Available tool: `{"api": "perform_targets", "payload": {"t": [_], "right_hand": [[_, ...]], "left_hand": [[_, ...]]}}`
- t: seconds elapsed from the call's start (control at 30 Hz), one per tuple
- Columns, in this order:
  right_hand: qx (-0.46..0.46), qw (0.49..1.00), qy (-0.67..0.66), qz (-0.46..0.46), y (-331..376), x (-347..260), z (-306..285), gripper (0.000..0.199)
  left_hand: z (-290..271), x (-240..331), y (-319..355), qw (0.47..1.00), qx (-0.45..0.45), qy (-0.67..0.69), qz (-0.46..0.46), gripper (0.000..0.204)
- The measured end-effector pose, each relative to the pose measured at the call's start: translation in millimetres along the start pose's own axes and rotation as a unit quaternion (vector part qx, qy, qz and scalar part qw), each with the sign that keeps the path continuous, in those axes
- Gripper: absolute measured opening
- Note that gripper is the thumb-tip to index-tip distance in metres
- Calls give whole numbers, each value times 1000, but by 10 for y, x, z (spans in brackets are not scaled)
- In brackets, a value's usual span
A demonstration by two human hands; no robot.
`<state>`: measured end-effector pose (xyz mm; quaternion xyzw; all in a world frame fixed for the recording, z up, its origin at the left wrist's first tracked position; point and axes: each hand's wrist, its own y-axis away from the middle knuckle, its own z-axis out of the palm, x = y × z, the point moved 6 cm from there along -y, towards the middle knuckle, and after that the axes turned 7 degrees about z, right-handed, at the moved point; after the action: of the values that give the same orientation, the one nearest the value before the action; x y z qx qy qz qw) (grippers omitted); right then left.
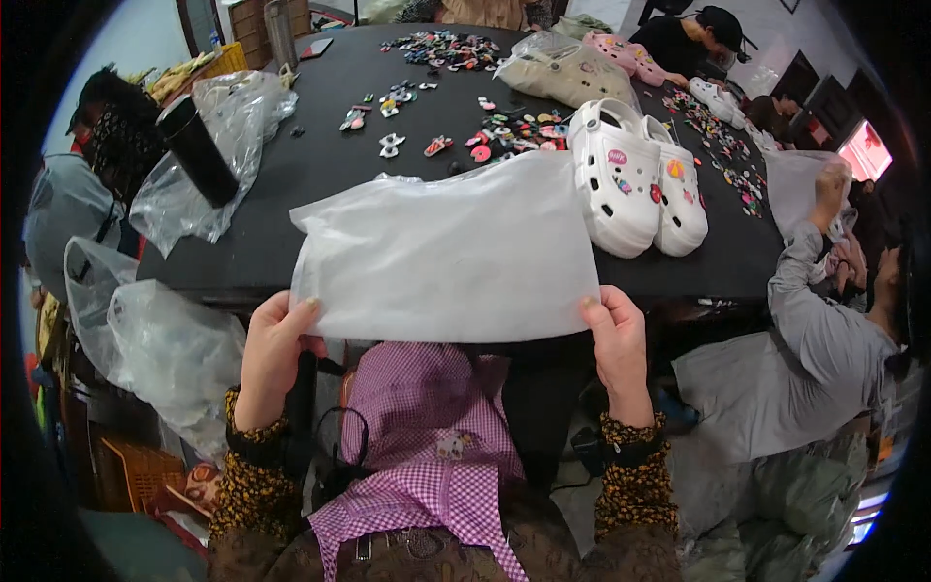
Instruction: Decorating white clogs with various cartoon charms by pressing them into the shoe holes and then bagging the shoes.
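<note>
A white translucent plastic bag is stretched flat between my two hands over the near edge of the table. My left hand pinches its near left corner, thumb on top. At the near right corner my right hand grips it the same way. Just beyond the bag's right side stands a pair of white clogs with colourful charms on their uppers. Behind the bag lies a pile of small colourful shoe charms, partly hidden by it.
On the black table are a dark cylindrical flask on clear plastic, another charm pile and a bagged beige pair of clogs. A co-worker in grey sits at the right. Plastic bags hang at the left.
</note>
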<state>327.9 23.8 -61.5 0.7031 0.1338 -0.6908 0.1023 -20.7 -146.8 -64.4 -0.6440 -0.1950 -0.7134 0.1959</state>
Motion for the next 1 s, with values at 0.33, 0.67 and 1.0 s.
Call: {"api": "perform_targets", "payload": {"t": [0.33,0.67,1.0], "right_hand": [[65,990,-111,63,359,459,-283,21],[-27,967,-246,67,479,340,-204,39],[-37,993,-114,21,596,161,-271,22]], "left_hand": [[150,-123,177,994,-97,-26,30,61],[186,-169,104,977,-114,-172,59,57],[1139,687,541,735,-183,-501,419,114]]}}
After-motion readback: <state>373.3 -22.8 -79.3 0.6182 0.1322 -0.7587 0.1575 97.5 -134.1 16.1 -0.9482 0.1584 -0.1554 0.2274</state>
